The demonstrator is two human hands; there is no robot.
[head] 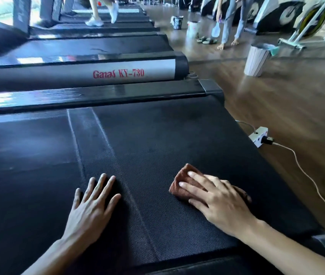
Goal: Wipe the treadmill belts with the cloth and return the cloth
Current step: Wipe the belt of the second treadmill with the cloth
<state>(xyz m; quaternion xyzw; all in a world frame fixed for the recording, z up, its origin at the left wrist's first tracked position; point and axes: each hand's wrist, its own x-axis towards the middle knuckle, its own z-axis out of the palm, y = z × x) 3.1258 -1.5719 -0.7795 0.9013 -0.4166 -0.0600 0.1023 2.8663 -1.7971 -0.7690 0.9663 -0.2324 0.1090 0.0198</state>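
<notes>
Treadmill belt (157,135) — pressed cloth (181,176) flat under right hand (221,201) at 4 o'clock to wipe; splayed empty left hand (90,205) at 7 o'clock, likely bracing.

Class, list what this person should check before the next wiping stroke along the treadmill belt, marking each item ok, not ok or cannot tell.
1. Brown cloth flat under right hand: ok.
2. Left hand flat on treadmill belt, apart from cloth: ok.
3. No objects on belt beyond cloth: ok.
4. Power strip on the floor, off belt: ok.
5. Belt stationary: cannot tell.
</notes>
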